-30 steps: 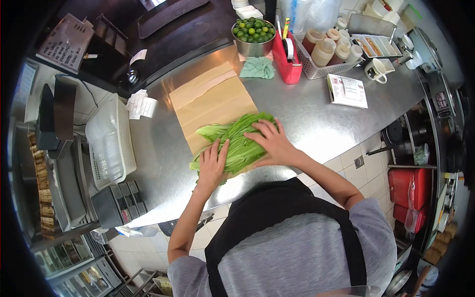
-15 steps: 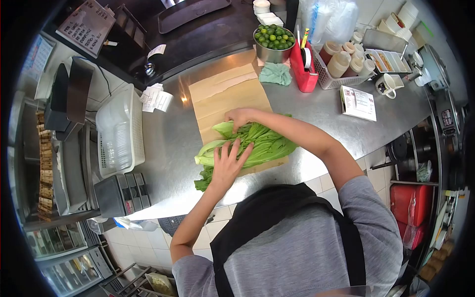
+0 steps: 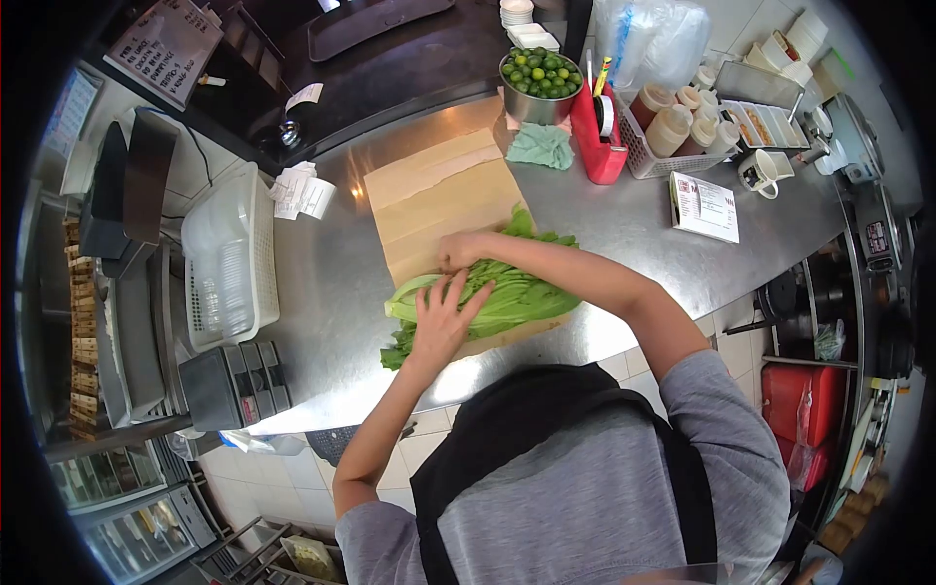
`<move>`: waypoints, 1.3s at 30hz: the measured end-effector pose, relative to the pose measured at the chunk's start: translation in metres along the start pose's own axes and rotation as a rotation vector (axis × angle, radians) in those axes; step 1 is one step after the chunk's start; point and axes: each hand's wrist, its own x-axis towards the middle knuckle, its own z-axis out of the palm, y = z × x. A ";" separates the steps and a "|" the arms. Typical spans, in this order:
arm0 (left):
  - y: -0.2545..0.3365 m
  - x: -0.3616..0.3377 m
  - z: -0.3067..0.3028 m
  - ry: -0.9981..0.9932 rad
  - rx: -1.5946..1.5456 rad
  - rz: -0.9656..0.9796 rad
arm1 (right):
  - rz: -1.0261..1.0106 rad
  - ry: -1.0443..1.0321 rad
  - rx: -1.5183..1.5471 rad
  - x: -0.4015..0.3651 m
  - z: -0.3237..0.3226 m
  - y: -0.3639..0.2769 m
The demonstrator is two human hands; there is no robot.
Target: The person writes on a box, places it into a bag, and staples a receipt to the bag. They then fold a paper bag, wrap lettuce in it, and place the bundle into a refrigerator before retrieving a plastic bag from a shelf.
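Note:
Long green leafy lettuce (image 3: 526, 294) lies crosswise on a sheet of brown paper (image 3: 444, 200), its pale stem end to the left. Flat on the leaves, near that stem end, rests my left hand (image 3: 447, 322) with its fingers spread. My right hand (image 3: 464, 252) is closed at the far edge of the lettuce, over the paper; its fingertips are hidden, and I cannot see what is in them. Some leaves stick up behind my right forearm, and a few droop beyond the paper at the lower left.
A metal pot of green limes (image 3: 541, 73) stands at the back of the steel counter (image 3: 604, 244), with a green cloth (image 3: 541, 146) before it. Right of these are a red holder (image 3: 600, 136), a basket of sauce bottles (image 3: 673, 127) and a mug (image 3: 762, 171). A white basket (image 3: 261, 263) stands left.
My right hand has drawn slightly nearer and left, and its fingers are more curled. The pale stalk beside it no longer shows, while leaves now rise behind the forearm. My left hand stays on the lettuce.

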 end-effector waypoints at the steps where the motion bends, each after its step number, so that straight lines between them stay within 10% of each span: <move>1: -0.003 -0.002 0.002 -0.028 -0.062 -0.015 | -0.036 0.021 0.054 0.000 0.000 0.001; 5: -0.006 0.001 0.000 -0.081 -0.129 -0.037 | 0.031 0.040 -0.027 -0.032 -0.027 -0.024; 11: -0.012 0.001 0.006 -0.123 -0.133 -0.047 | -0.347 0.905 -0.503 -0.141 0.000 -0.070; 19: -0.024 0.015 -0.001 -0.260 -0.221 -0.062 | -0.276 0.594 -0.849 -0.185 0.110 -0.035; 28: -0.029 0.022 -0.006 -0.379 -0.246 -0.085 | -0.336 0.993 -0.816 -0.166 0.106 -0.042; 39: -0.044 0.020 -0.012 -0.293 -0.452 0.084 | -0.185 0.847 -0.446 -0.168 0.075 -0.063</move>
